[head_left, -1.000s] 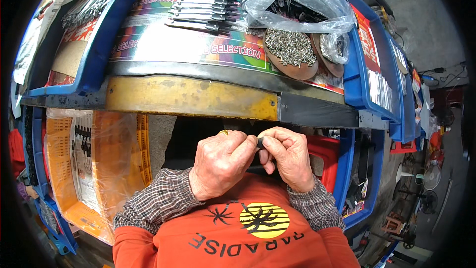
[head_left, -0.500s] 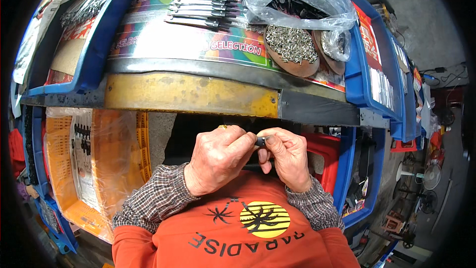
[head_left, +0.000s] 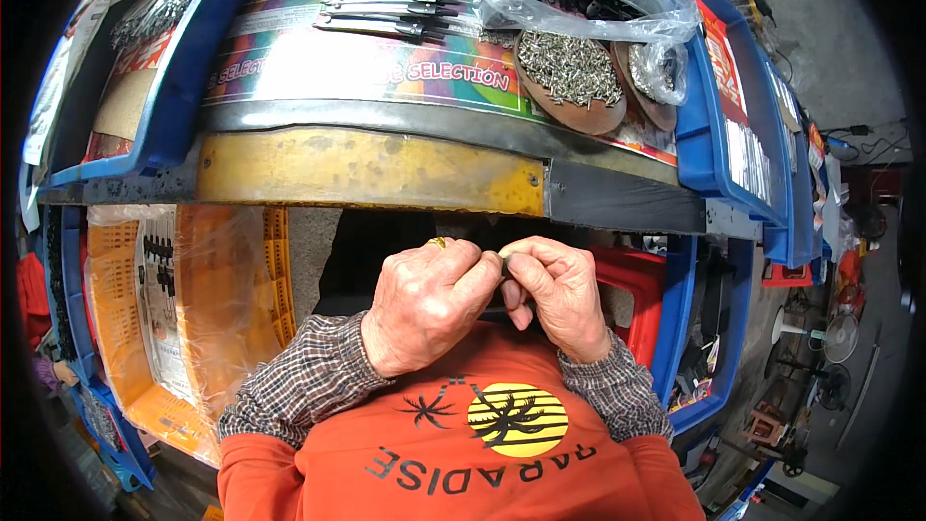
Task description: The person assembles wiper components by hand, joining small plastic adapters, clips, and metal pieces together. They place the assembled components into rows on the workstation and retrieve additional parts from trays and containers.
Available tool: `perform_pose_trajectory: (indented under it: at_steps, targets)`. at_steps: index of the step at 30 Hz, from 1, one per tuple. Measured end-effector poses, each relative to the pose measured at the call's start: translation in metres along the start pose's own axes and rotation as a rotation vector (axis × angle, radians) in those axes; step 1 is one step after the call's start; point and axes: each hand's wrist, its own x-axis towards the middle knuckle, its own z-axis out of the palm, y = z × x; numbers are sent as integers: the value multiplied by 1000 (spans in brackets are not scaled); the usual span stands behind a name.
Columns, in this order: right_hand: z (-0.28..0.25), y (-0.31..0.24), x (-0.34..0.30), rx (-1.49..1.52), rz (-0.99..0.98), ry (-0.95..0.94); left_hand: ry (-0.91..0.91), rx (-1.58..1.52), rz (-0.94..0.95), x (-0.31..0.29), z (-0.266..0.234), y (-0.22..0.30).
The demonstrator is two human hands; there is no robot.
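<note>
Just under the bench edge, my left hand (head_left: 424, 304) and my right hand (head_left: 558, 297) meet at the fingertips in front of my red apron. Both are closed in a pinch on a small black part (head_left: 505, 269), and only a dark sliver of it shows between the thumbs and forefingers. Its shape is mostly covered by my fingers. On the bench beyond lies a row of slim silver pieces with black ends (head_left: 386, 24). To its right, small shiny metal pins (head_left: 569, 68) fill a brown oval dish (head_left: 590, 120).
An opened clear plastic bag (head_left: 666, 17) holds black parts at the back right. Blue bins flank the bench, one left (head_left: 174, 125) and one right (head_left: 704, 150). Below stand an orange crate (head_left: 125, 328) with plastic lining and a red stool (head_left: 637, 275). The yellow bench edge (head_left: 367, 169) runs above my hands.
My fingers have closed further over the small black part, so less of it shows now. Both hands stay in nearly the same place. The view has shifted slightly.
</note>
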Motion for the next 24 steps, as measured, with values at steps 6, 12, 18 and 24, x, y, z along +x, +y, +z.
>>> perform_pose_trajectory:
  at_steps: [6, 12, 18, 24]
  targets:
    - [10, 3, -2, 7, -98, 109, 67, -7, 8, 3, 4, 2]
    - [15, 15, 2, -108, -252, 191, 69, -30, -60, 4, 2, 3]
    - [1, 8, 2, -54, -205, 30, 43, -87, -14, 8, -5, -4]
    - [0, 6, 3, -16, -116, 9, 59, -29, -10, 6, -2, -2]
